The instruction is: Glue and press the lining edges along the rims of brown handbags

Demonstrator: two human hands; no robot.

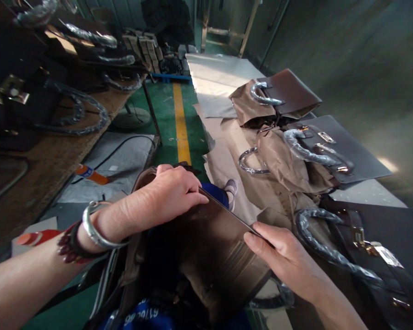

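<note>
Head view: brown bag (223,252) in both hands (172,192) (284,252)

With my left hand (174,190) and right hand (282,252) I pinch the edge of a brown bag (216,247). Right of my grip, bags (347,142) with plastic-wrapped handles (294,144) lie in a row. Left of it stands a bench (37,183) bearing dark bags (51,112); beyond, a yellow stripe (181,123) marks the green floor (163,101).

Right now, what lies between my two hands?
The head view shows the edge of a brown bag between them, held by the left hand and right hand.
</note>
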